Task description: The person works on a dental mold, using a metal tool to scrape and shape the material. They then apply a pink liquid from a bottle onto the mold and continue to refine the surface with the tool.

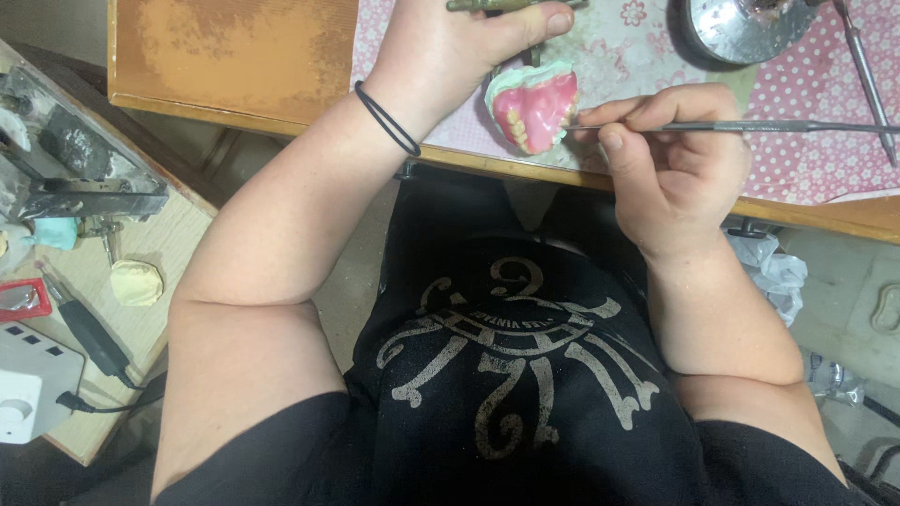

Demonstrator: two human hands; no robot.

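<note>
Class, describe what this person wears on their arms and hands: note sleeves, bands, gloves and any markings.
Both arms are bare below short black sleeves. The left hand has a thin black elastic band around its wrist. The right hand wears nothing: no gloves, rings or watch are visible.

Bare orange surface (234,56) lies open at ten o'clock; metal bowl (750,28) and long steel tool (867,80) crowd two o'clock.

Glossy pink wax denture (536,111) on a matt pale green plaster base; thin matt grey metal tool (750,126); worn, rough wooden tabletop (234,56); dotted pink cloth (816,141); shiny metal bowl (741,28) far right.
</note>
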